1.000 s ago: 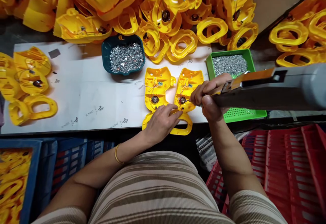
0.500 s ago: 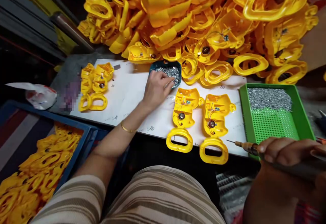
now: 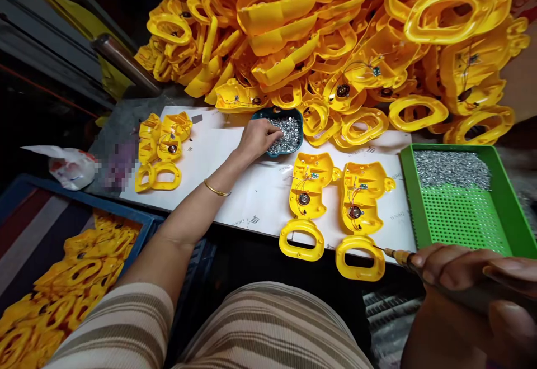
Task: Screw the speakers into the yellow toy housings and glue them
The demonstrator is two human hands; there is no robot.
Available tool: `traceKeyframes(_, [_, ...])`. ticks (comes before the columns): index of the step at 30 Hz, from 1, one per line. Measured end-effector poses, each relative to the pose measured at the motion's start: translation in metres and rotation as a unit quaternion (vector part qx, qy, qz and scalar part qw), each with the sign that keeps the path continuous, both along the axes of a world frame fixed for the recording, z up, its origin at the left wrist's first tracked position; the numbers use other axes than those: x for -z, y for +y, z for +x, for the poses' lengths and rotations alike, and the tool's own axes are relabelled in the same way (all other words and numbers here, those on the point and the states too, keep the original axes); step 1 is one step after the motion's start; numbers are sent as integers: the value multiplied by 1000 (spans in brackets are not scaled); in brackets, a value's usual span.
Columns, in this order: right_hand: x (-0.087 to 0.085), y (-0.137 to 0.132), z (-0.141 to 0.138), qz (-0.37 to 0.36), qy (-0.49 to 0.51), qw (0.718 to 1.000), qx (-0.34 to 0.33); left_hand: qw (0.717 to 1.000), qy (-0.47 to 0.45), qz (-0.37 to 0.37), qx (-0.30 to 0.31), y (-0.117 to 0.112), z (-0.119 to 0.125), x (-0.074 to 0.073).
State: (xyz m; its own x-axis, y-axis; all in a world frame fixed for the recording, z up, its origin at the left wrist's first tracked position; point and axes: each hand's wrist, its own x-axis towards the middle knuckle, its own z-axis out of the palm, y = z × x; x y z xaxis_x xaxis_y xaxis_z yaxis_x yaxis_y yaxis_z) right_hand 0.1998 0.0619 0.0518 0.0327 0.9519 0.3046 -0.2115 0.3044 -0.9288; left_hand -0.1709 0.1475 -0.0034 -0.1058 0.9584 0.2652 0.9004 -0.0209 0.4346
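My left hand reaches into a dark teal dish of small shiny metal parts. Its thumb and fingers are pinched together at the parts, and whatever they hold is hidden. In my right hand, at the lower right, is a pen-shaped screwdriver with a thin bit pointing left. That bit is by a yellow ring-shaped piece at the table's front edge. Two open yellow plastic shells with wires, small circuit boards and round speakers lie between my hands. Another yellow ring sits below the left shell.
A green perforated basket with many small metal screws stands at the right. Yellow shells are heaped along the back. More yellow parts lie on the left of the white sheet. A blue crate holds others.
My left hand has settled lower into the dish, its fingers closed on the parts. The screwdriver bit has come closer to the right yellow ring. The whole view has shifted slightly.
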Motion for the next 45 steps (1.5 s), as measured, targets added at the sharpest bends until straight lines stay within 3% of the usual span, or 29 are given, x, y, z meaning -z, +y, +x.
traceKeyframes(3, [-3, 5, -4, 112, -37, 991, -58, 999, 15, 29, -22, -4, -3, -4])
traceKeyframes(6, [-10, 15, -8, 149, -49, 982, -103, 997, -15, 73, -30, -24, 7, -12])
traceKeyframes(8, [-19, 20, -17, 175, -36, 977, -119, 994, -50, 100, 13, -48, 27, -16])
traceKeyframes(12, [-37, 14, -44, 171, 25, 976, -135, 971, -124, 130, 161, -107, 83, -13])
traceKeyframes(16, [-44, -5, -68, 124, 70, 982, -125, 956, -169, 128, 205, -141, 120, -7])
traceKeyframes(19, [-42, -13, -73, 100, 71, 985, -124, 957, -180, 95, 208, -146, 129, -6])
traceKeyframes(25, [-29, -3, -56, 118, 14, 954, -276, 956, -175, 77, 225, -146, 131, -10])
traceKeyframes(31, [-17, 4, -51, 121, 21, 954, -275, 956, -183, 65, 219, -147, 134, -9])
traceKeyframes(40, [-22, 2, -51, 85, 42, 963, -250, 953, -164, 27, 252, -150, 135, -1])
traceKeyframes(45, [-4, 7, -53, 97, 85, 957, -260, 950, -153, 35, 270, -149, 135, -8])
